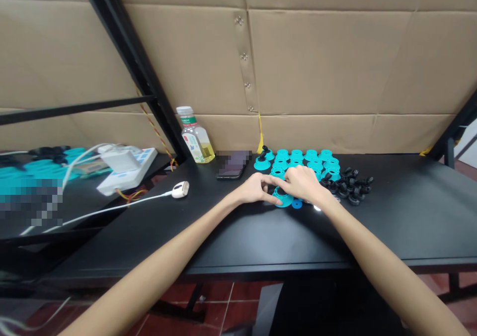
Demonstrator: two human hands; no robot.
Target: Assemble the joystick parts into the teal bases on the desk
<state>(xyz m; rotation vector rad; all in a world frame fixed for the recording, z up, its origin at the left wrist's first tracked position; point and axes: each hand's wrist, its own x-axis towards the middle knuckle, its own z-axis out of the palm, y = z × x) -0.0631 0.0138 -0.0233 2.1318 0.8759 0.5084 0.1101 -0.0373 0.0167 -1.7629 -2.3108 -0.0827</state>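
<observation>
Both my hands meet over a teal plastic disc (282,198) lying on the black table (231,226). My left hand (256,188) pinches the disc's left rim with curled fingers. My right hand (303,183) is closed over its top right side; what its fingers hold is hidden. A small blue round piece (297,204) lies just in front of the disc. Behind my hands stand rows of several more teal discs (311,160), one at the left end with a black knob (264,152) on it. A heap of black knobs (351,185) lies right of my right hand.
A phone (233,165) and a plastic bottle of yellow liquid (195,136) stand behind my left hand. A white power strip (126,172) with a charger and a white cable end (180,189) lie at the left. Cardboard walls and a slanted black frame bar close the back.
</observation>
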